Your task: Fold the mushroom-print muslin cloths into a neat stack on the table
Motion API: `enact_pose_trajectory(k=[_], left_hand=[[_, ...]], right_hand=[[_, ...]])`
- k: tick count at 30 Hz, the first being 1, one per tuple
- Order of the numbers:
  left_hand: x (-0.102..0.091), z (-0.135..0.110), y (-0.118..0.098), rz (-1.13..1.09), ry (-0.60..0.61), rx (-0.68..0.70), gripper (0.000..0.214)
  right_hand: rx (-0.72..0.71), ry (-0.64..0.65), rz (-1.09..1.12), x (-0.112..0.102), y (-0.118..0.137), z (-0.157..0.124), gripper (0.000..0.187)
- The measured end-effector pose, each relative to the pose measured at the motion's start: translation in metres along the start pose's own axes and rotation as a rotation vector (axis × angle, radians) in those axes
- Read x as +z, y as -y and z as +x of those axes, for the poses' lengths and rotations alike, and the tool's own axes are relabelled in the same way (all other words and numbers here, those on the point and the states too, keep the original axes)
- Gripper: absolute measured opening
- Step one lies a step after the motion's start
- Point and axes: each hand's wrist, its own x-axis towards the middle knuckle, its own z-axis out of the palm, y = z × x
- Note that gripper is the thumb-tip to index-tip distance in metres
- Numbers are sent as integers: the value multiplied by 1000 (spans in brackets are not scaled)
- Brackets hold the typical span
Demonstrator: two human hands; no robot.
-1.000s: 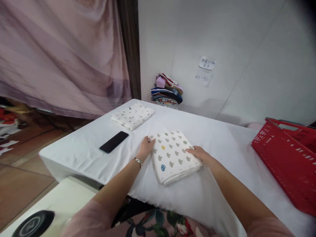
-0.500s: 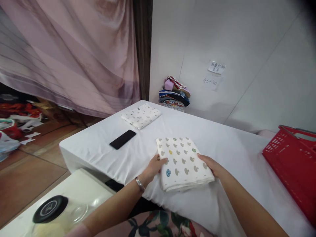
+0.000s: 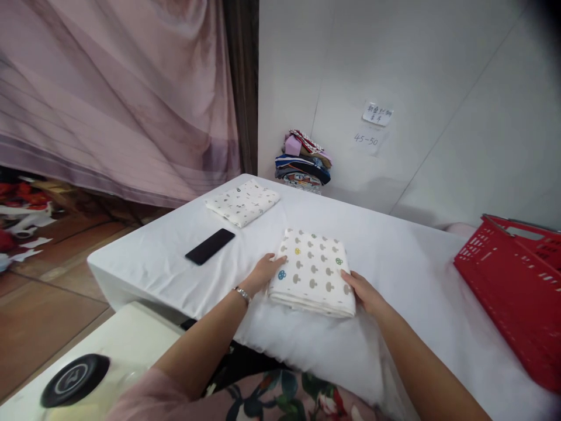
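Note:
A folded white cloth [image 3: 313, 272] with a mushroom print lies near the front edge of the white-covered table [image 3: 394, 251]. My left hand [image 3: 265, 271] grips its left side, thumb on top and the other fingers hidden under or behind the edge. On the right side, my right hand [image 3: 363, 291] holds the cloth in the same way. Beyond it, toward the far left corner, rests a second folded white cloth [image 3: 243, 203] with a small dark print. A black phone [image 3: 210, 246] lies between that cloth and my left hand.
A red plastic basket [image 3: 512, 292] stands at the right. Behind the table's far edge is a stack of folded fabrics [image 3: 303, 161] against the wall. At lower left, a container with a black lid [image 3: 75, 380] sits on a white surface. A pink curtain [image 3: 131, 105] hangs at left.
Both hands have moved the mushroom-print cloth slightly away from me, and it has turned a little clockwise. The whole view has shifted slightly. The phone and the other cloth stay in place.

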Motion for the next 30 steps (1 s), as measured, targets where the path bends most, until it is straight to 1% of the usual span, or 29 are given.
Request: enact_pose_trajectory(k=[2,5,6,7,9,12,14,16,18,20,22,24,27,30], left_hand=[[-6,-13,10,45,37,19,73],[-11,-32,25,53,149,21,68],[-11,-37,28,49,172,24,66],[-11,-41,31,59,169,35,64],[-9,-45,33,150,101,85,61],[-6,-48,31,438,-34,183,61],[-4,-51,29,623,-79,217,62],[-3,-55,29,741,-125,268,61],[-3,-60,32,785,-204,409,58],[-2,-64,36,780,-255,626,52],[1,-65,39,773,-218,811,40],[6,-65,40,782,-116,918,29],[16,-62,37,821,28,982,24],[21,-58,34,881,73,1037,21]], right_hand=[[4,-15,-37,-4,-3,-8,56],[33,-27,-71,-5,-9,-23,63],[38,-25,-75,-4,-11,-27,64],[37,-28,-79,-2,-12,-31,66],[22,-60,-97,2,-15,-37,70],[-34,-149,-195,7,-19,-40,72],[-92,-224,-373,7,-24,-39,73],[-168,-333,-603,5,-30,-40,75],[-294,-445,-771,4,-36,-43,70],[-487,-499,-845,4,-40,-48,55],[-667,-466,-886,8,-39,-52,39],[-760,-360,-940,17,-35,-54,32],[-815,-197,-1016,33,-24,-51,27],[-889,-118,-1089,45,-18,-45,21]])
